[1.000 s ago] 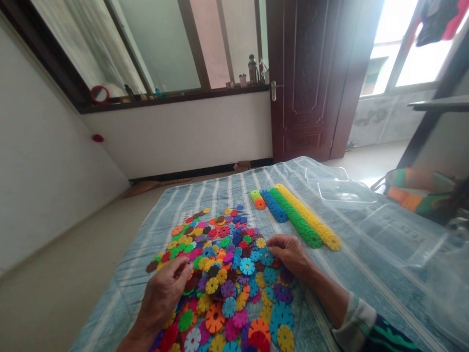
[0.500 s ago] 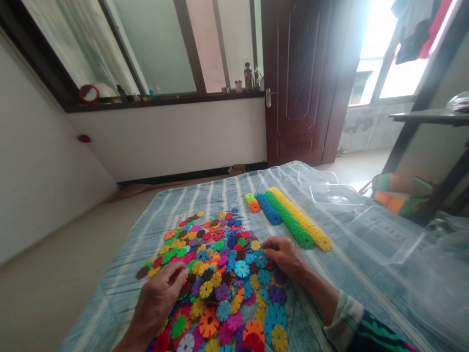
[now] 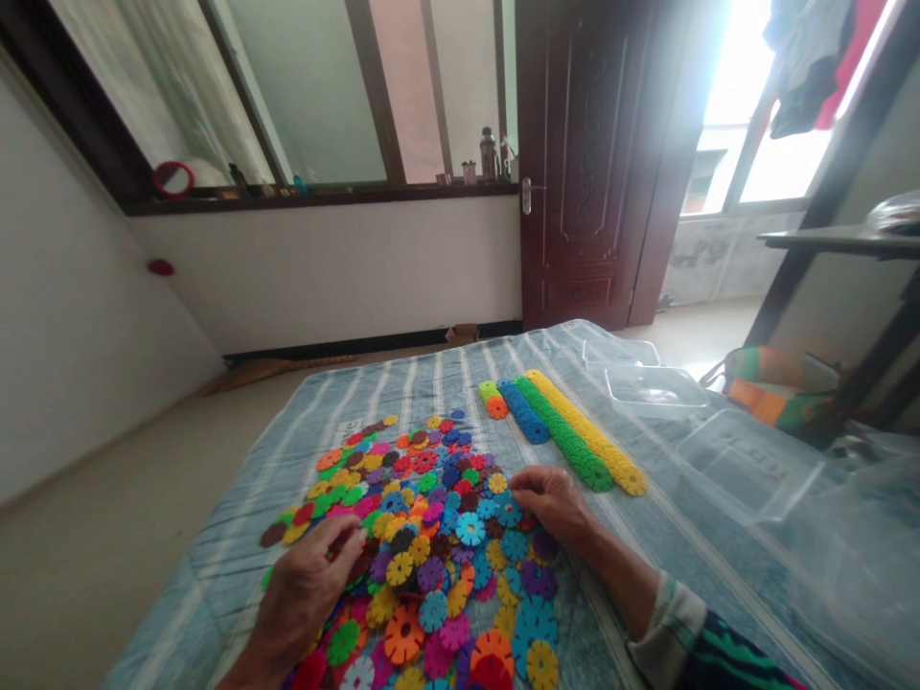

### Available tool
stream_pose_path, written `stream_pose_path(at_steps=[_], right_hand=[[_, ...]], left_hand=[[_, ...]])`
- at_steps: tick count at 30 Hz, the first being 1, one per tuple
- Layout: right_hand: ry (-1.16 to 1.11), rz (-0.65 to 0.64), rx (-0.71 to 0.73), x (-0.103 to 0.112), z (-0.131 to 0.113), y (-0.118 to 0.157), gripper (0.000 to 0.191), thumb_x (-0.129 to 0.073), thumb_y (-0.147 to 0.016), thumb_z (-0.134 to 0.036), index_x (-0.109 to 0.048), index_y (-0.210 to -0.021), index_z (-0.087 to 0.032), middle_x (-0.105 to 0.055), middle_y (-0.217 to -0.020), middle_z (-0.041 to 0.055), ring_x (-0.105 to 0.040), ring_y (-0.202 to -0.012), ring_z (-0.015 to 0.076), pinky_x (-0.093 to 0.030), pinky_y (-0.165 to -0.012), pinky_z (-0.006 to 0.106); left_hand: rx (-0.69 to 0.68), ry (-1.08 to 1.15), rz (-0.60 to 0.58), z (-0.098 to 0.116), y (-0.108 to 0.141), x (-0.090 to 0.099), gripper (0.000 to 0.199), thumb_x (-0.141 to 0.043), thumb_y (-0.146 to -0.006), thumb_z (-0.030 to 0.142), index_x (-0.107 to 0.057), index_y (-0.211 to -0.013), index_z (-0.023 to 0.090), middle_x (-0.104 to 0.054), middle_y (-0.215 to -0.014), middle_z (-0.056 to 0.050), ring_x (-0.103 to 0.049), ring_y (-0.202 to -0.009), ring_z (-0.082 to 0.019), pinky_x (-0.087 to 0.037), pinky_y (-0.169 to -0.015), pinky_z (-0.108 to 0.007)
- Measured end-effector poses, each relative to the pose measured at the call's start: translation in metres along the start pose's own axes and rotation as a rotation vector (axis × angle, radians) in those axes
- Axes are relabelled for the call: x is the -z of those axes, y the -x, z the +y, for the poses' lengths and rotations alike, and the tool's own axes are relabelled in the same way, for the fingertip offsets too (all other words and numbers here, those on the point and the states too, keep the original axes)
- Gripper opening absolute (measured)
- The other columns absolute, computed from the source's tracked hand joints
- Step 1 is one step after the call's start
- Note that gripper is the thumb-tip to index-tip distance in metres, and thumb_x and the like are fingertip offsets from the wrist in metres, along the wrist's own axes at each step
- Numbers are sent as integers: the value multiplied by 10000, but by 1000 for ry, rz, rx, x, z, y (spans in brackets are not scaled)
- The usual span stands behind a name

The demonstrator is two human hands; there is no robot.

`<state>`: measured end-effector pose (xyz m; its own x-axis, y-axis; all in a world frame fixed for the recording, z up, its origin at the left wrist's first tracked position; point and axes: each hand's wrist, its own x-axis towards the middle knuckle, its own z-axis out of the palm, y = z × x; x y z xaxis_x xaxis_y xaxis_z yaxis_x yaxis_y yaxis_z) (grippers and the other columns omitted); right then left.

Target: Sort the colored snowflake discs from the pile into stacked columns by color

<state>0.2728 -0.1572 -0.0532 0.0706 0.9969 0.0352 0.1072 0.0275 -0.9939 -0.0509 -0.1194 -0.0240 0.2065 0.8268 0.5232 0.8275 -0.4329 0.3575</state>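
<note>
Many flower-shaped plastic discs in mixed colours (image 3: 431, 573) lie in a loose pile on the striped cloth. My left hand (image 3: 306, 580) is at the pile's left side, thumb and fingertips closed together; what they hold, if anything, is hidden. At the right side, my right hand (image 3: 553, 498) has its fingers pinched at the edge of a blue disc (image 3: 509, 510). Beyond it lie overlapping rows of discs: a long yellow row (image 3: 586, 431), a long green row (image 3: 564, 436), a shorter blue row (image 3: 523, 412) and a short green-and-orange one (image 3: 493, 400).
Clear plastic boxes (image 3: 751, 465) and lids stand on the right of the striped cloth (image 3: 388, 383). Crumpled clear plastic (image 3: 862, 575) lies nearer at the right edge. An orange and green bag (image 3: 769, 383) is beyond. A dark door (image 3: 589, 172) stands behind.
The view has shifted slightly. Both hands keep nearly the same places and poses over the discs.
</note>
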Motion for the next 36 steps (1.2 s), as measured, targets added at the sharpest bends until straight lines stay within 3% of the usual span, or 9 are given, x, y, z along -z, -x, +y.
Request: stream_pose_path(at_steps=[26,36], right_hand=[[12,22,12,0,-1,0,145,-595,-684,-248,-697,-745,-165,-589,-575,-34,-521,-524,107,-413,-503,209],[27,34,29,0,2,-2,153,-584,-668,-217,-698,-751,-159,-595,-583,-36,-515,-522,104,-412,-510,211]], left_hand=[[-5,7,-27,1,2,-1,250,-542,-783,457,-676,-756,249,-746,-771,1,-699,-679,-176,-555,-640,-221],[-47,29,-8,1,2,-4,262,-553,-786,464,-679,-749,237,-735,-713,11,-685,-604,-152,-539,-574,-190]])
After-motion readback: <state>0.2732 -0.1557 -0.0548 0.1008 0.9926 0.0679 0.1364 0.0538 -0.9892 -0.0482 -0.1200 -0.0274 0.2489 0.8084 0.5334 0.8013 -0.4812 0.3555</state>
